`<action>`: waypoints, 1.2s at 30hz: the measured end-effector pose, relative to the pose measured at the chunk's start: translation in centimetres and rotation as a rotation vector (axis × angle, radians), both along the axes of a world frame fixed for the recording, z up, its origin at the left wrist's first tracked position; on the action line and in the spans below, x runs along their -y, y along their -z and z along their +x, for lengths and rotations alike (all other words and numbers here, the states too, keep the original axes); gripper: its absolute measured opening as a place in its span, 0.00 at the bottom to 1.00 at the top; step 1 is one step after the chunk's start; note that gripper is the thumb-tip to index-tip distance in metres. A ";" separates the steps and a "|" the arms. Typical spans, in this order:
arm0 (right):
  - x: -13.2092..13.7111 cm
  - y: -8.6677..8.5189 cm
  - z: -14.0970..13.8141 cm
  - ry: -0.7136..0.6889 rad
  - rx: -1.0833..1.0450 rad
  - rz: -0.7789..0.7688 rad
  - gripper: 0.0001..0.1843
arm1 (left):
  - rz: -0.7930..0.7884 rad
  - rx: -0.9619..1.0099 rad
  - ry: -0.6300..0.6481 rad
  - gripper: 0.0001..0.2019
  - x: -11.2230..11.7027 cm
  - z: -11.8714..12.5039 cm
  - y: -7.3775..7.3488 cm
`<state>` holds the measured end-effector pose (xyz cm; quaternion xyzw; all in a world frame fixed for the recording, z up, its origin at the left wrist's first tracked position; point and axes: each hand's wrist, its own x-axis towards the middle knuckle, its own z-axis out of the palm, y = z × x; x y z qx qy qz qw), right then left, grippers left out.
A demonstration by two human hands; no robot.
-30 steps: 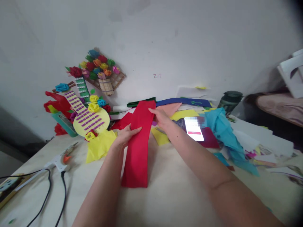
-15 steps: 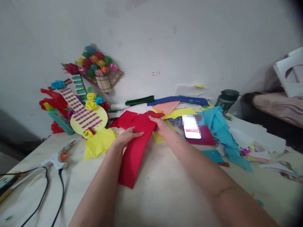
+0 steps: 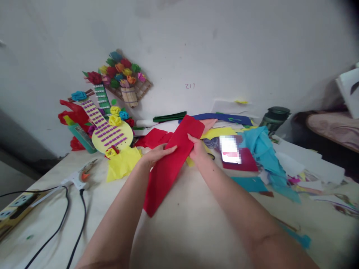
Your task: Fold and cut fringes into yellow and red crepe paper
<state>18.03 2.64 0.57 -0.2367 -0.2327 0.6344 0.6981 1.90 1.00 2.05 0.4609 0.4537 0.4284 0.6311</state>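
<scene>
A long folded strip of red paper [image 3: 171,164] slants over the pale table [image 3: 196,224], its far end up and to the right. My left hand [image 3: 157,154] grips the strip's left edge near the middle, fingers lying over the top. On the opposite edge my right hand [image 3: 198,149] pinches it, thumb on the paper. Both hands hold the strip a little above the table.
Loose coloured paper sheets [image 3: 224,130], a lit phone [image 3: 230,149] and crumpled teal paper [image 3: 262,149] lie behind the hands. A paper guitar craft [image 3: 110,132] and flower basket [image 3: 125,80] lean on the wall. A glue gun [image 3: 77,179], its cables and a dark bottle [image 3: 273,117] stand nearby.
The red strip has swung from lying straight towards me to slanting up to the right, and lifted. Both hands stayed on its edges and moved slightly right with it.
</scene>
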 end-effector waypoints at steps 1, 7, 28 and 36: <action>0.1 0.1 0.0 0.006 0.002 0.010 0.13 | -0.054 -0.003 0.054 0.17 0.3 0.5 -0.2; 1.2 0.1 0.5 0.049 0.035 0.125 0.18 | -0.088 -0.034 0.203 0.19 1.1 2.2 0.2; -0.4 2.3 3.9 0.082 0.078 0.039 0.18 | -0.031 -0.160 0.264 0.21 1.2 2.4 0.0; 0.1 1.9 2.3 -0.042 -0.015 0.084 0.14 | 0.308 0.124 -0.056 0.14 -0.4 3.8 0.8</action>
